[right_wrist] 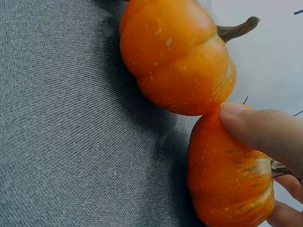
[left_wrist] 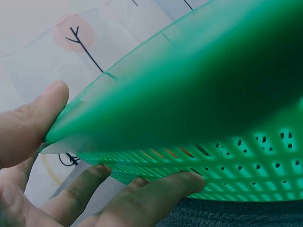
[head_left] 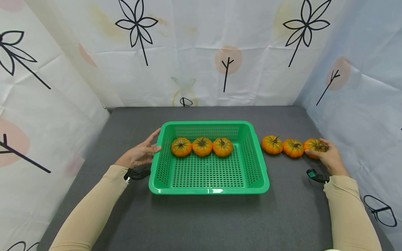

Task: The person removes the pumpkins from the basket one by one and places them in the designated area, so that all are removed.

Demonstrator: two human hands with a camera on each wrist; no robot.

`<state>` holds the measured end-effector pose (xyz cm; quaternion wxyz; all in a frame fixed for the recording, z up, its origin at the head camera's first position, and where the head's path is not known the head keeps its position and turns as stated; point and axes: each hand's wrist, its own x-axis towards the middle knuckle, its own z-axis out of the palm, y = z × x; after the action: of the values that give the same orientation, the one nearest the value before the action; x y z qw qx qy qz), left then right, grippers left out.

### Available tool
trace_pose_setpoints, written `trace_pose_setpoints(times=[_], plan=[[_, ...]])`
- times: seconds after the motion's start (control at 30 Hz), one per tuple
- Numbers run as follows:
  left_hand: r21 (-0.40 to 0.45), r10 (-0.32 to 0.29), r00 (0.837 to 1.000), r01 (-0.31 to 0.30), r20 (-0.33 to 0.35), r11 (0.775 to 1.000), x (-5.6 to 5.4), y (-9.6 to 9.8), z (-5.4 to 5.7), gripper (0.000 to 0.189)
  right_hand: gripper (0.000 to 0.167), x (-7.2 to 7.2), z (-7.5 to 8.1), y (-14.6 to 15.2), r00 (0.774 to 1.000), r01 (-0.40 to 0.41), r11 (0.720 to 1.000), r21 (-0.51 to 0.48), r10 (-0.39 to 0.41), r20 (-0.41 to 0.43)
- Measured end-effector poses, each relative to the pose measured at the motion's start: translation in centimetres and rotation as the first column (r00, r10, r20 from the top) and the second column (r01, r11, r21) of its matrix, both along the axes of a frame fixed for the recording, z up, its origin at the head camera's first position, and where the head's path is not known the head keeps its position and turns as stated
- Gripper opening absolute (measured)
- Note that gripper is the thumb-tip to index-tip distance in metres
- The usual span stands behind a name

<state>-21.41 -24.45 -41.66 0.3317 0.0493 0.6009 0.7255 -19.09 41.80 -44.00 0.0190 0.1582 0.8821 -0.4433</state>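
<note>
A green plastic basket [head_left: 208, 191] rests on the grey table with three small orange pumpkins [head_left: 202, 146] in a row inside it. My left hand [head_left: 141, 153] holds the basket by its left side. In the left wrist view the thumb [left_wrist: 54, 106] lies at the rim and the fingers [left_wrist: 156, 196] reach below it along the slotted wall. To the right of the basket, three more pumpkins stand in a line. My right hand [head_left: 331, 158] grips the outermost pumpkin [right_wrist: 227, 175], thumb on one side and fingers on the other. Its neighbour [right_wrist: 177, 56] touches it.
Two other pumpkins, the near one [head_left: 272, 144] and the middle one [head_left: 293, 148], sit between the basket and my right hand. White printed cloth [head_left: 194, 52] hangs behind the grey table [head_left: 201, 223] and along both sides.
</note>
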Motion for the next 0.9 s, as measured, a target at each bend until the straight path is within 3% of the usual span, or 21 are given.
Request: trace_pose_setpoints(times=[0.47,0.9], plan=[[0.017,-0.002,1.0,0.002,0.006,1.0,0.2,0.36,0.62,0.088,0.094,-0.11,0.35,0.42,0.996,-0.042,0.999,-0.013,0.043,0.072],[-0.008,0.006,1.0,-0.006,0.006,1.0,-0.09,-0.09,-0.04,0.084,0.096,-0.09,0.35,0.22,0.996,-0.046,0.998,-0.031,0.048,0.073]])
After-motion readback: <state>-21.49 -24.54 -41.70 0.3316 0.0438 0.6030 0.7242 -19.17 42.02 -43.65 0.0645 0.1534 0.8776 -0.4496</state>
